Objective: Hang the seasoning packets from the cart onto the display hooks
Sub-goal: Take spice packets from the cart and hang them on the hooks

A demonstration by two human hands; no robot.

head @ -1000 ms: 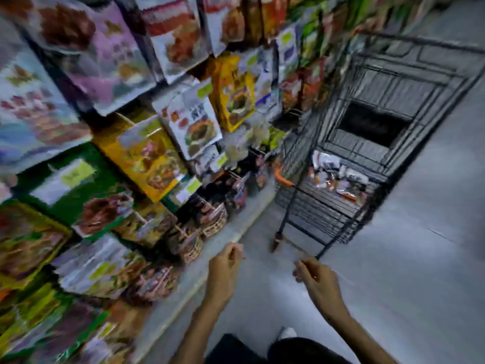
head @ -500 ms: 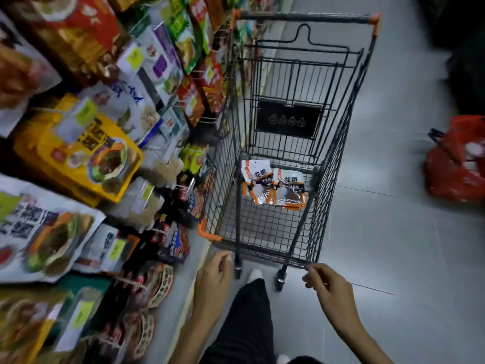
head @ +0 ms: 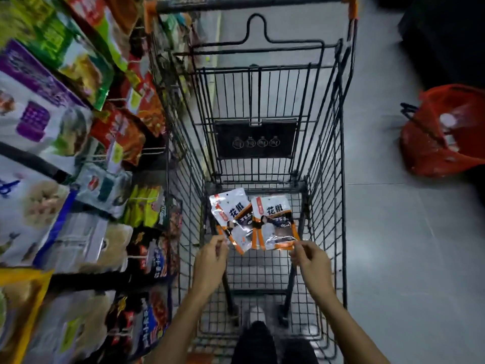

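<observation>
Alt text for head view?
The left hand and right hand reach to the near corners of two white-and-orange seasoning packets lying in a black wire shopping cart. Hanging food packets fill the shelves left; a red plastic bag lies right.

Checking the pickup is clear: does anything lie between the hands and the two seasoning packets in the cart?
Nothing visible does. The left hand and right hand reach through the open top of the black wire cart, fingertips at the near edges of the two white-and-orange seasoning packets on its floor. Whether they touch is unclear.
</observation>
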